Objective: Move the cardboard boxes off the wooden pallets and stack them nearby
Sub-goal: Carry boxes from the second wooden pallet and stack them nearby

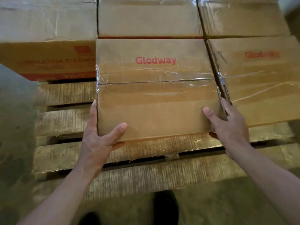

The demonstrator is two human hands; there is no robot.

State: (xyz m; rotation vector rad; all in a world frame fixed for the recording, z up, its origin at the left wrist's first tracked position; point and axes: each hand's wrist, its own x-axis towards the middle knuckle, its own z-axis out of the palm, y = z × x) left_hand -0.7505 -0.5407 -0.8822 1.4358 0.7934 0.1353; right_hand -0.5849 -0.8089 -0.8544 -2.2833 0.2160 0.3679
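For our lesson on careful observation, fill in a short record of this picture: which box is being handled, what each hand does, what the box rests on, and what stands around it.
Box handled: Glodway box, front middle of the load
Left hand: grips its near left corner, thumb on top
Right hand: grips its near right corner, thumb on top, reaching into the gap beside the right box
Support: wooden pallet
Neighbours: right box close alongside; red-printed box to the left; more boxes behind
Lifted yet: cannot tell
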